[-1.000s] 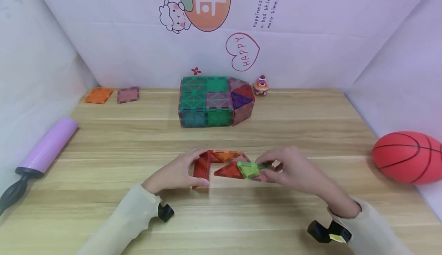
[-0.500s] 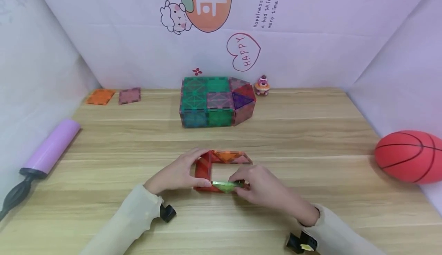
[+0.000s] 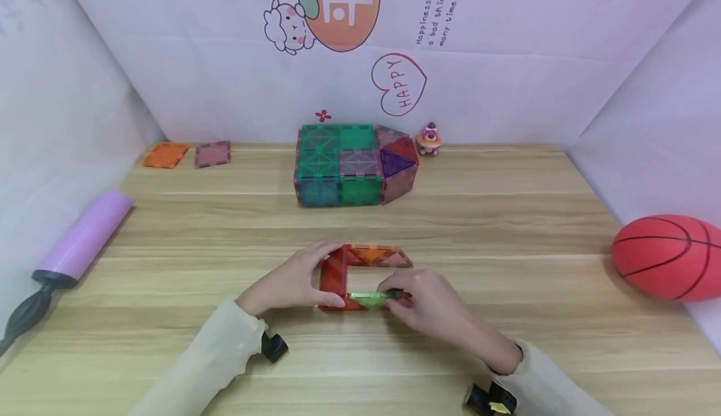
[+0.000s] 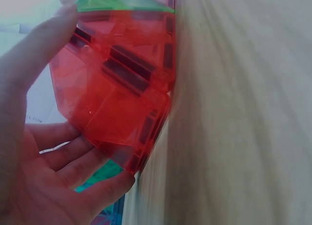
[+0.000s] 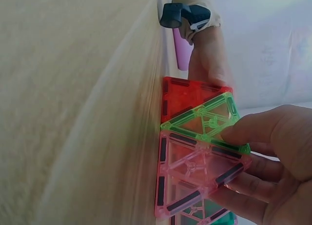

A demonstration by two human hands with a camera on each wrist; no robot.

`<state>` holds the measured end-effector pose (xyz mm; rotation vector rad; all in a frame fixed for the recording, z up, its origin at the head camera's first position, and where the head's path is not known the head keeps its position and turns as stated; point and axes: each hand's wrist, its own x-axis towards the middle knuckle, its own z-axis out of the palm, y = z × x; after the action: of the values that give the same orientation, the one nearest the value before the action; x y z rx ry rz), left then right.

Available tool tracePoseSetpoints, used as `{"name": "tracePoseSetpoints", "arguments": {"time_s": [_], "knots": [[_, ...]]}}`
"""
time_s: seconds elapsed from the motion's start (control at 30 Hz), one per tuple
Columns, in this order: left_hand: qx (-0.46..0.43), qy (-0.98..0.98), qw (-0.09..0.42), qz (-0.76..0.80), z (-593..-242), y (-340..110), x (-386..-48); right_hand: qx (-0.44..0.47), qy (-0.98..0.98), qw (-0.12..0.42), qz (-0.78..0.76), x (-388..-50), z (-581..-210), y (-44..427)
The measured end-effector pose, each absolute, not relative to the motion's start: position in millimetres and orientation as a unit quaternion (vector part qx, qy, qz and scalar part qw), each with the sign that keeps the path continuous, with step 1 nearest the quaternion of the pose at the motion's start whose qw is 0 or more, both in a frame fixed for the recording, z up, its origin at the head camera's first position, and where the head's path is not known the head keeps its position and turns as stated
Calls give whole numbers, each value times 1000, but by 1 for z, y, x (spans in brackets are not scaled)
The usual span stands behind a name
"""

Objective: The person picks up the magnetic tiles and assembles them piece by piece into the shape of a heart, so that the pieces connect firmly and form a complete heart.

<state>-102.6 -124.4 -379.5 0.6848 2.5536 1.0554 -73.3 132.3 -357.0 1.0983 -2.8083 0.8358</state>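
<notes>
In the head view my left hand holds an upright red magnetic tile between thumb and fingers. From it a row with an orange triangular tile runs right along the far side. On the near side, my right hand pinches a green triangular tile. The right wrist view has that green triangle in one standing row, between a red triangular tile and a pink triangular tile. This near row meets the red end tile by my left thumb. My right fingers partly cover the row's right end.
Behind stands a block of green, blue and pink tiles with a pointed end. A small figurine is beside it. An orange tile and a pink tile lie back left. A purple pump lies left, a red ball right.
My right hand has brought the row with the green triangle left and toward me, up against the red end tile, and stood it upright. My left hand has stayed on the red tile.
</notes>
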Motion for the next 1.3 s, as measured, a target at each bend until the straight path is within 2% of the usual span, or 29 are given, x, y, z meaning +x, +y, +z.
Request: {"name": "tracePoseSetpoints", "arguments": {"time_s": [0.57,1.3], "knots": [[225,900,112,355,-382,-121,-120,335,-908,55,247,-92,-357,132],[233,894,137,356,-382,-122,-119,332,-910,-63,241,-97,-376,162]]}}
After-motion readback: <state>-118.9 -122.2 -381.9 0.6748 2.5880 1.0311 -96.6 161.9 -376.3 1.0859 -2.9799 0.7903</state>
